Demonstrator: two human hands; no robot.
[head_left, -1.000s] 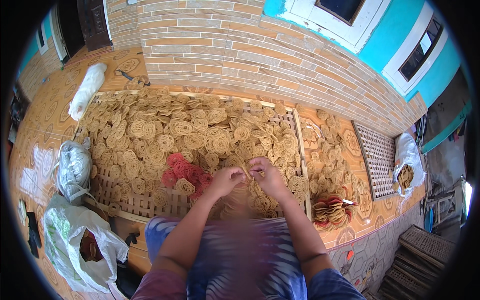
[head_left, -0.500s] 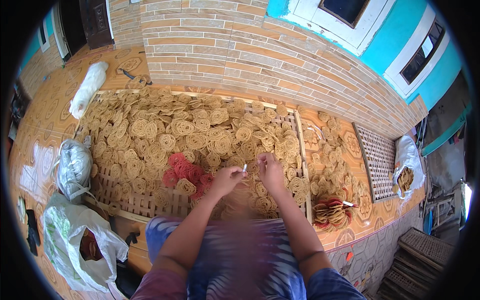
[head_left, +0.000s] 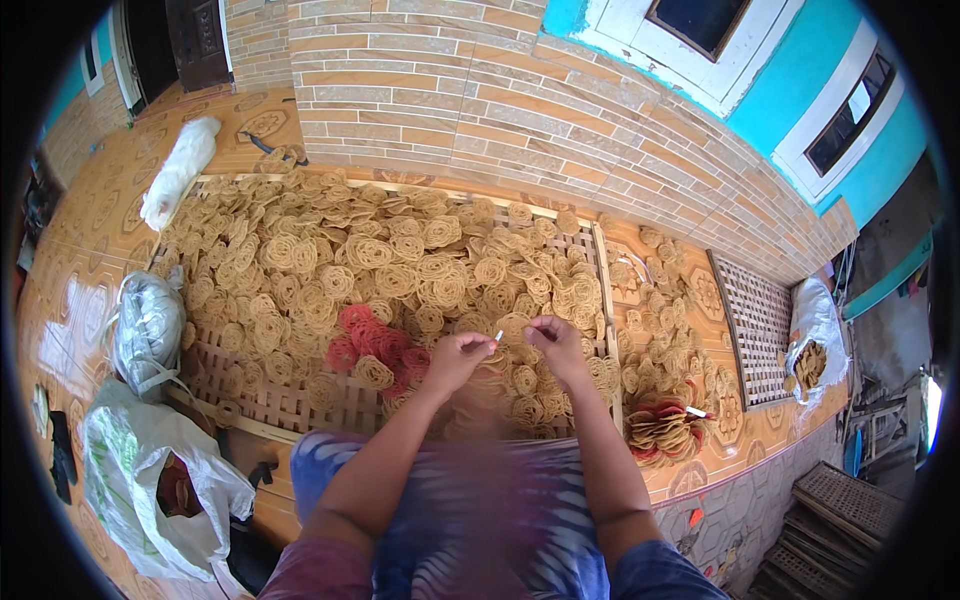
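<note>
My left hand [head_left: 457, 362] is closed in a pinch on a small white strip [head_left: 499, 336]. Just to its right, my right hand [head_left: 558, 345] has its fingers pressed together; whatever they hold, if anything, is too small to make out. Both hands hover over the near side of a large woven tray [head_left: 290, 408] covered with tan coiled discs [head_left: 372, 252], like dry lacy crackers. A cluster of red coiled discs [head_left: 385, 345] lies left of my left hand. A blur hides part of the area below my hands.
Outside the tray's right edge sits a bundle of tan and red discs [head_left: 663, 432] with a white strip. Beyond it are loose discs [head_left: 672, 335], an upright woven rack [head_left: 752, 320] and a filled sack [head_left: 815, 315]. Plastic bags [head_left: 150, 480] stand at left; a brick-patterned wall [head_left: 480, 100] rises behind.
My right hand has shifted slightly right and nearer to me, and my left hand slightly right. The white strip stays in my left hand. The whole view has shifted a little.
</note>
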